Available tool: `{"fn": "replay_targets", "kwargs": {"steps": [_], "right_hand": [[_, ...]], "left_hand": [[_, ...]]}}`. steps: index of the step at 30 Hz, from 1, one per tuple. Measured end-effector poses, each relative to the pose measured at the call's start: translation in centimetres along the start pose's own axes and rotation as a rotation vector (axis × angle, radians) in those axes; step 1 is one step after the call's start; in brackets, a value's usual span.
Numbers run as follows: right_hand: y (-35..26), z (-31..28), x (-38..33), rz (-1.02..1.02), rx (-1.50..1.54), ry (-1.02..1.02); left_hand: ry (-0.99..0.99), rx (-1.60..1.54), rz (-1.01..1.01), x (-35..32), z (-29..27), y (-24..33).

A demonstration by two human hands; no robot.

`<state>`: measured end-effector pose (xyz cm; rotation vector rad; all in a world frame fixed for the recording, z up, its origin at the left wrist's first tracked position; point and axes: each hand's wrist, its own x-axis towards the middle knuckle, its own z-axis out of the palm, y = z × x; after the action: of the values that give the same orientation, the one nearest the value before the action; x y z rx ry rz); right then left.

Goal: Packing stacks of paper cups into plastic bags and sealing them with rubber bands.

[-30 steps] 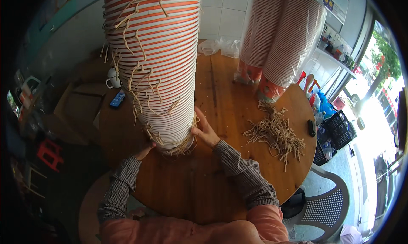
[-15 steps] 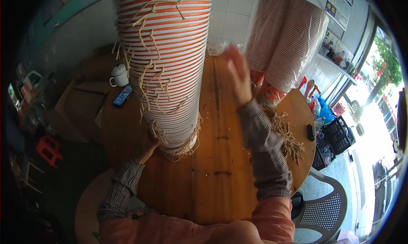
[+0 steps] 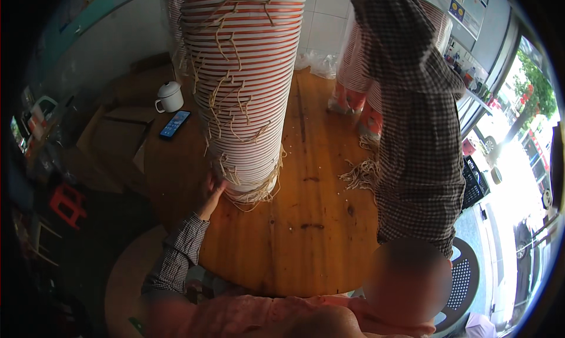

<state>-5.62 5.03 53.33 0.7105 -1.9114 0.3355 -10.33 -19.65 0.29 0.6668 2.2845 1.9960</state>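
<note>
A tall stack of nested orange-and-white paper buckets [image 3: 256, 97] stands on the round wooden table [image 3: 282, 261], its upper end cut off by the frame. Knotted lengths of tan twine [image 3: 220, 35] hang down its left side, and more twine is looped around its base. My left hand [image 3: 213, 194] touches the lower left of the stack; its thumb and fingers look apart, though the stack partly hides them. My right arm [image 3: 418, 132] stretches up past the top edge, so the right hand is out of sight. A loose bunch of twine [image 3: 362, 173] lies beside that sleeve.
Plastic-wrapped bucket stacks [image 3: 350, 91] stand behind my right arm. A white lidded mug [image 3: 169, 97] and a phone [image 3: 175, 125] sit at the left of the table. Cardboard boxes [image 3: 112, 144] and a red stool [image 3: 66, 205] are further left; a grey chair [image 3: 465, 279] is at right.
My right hand has risen out of view, and its arm now covers much of the wrapped stacks and twine bunch. My left hand stays at the base of the stack. The view has shifted slightly.
</note>
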Motion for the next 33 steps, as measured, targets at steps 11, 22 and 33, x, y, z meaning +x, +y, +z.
{"fn": "replay_targets", "kwargs": {"steps": [11,22,33], "right_hand": [[1.1,-4.7,-2.6,0.058,0.216,0.068],[7.1,-15.4,-14.2,0.715,0.529,0.509],[5.2,-21.3,-28.6,0.841,0.242,0.614]], "left_hand": [[0.161,-0.637,-0.200,2.9,-3.2,-5.8],[-0.166,-1.204,-0.432,2.2,0.5,5.4],[0.019,-1.103,-0.315,2.9,2.0,9.0]]}}
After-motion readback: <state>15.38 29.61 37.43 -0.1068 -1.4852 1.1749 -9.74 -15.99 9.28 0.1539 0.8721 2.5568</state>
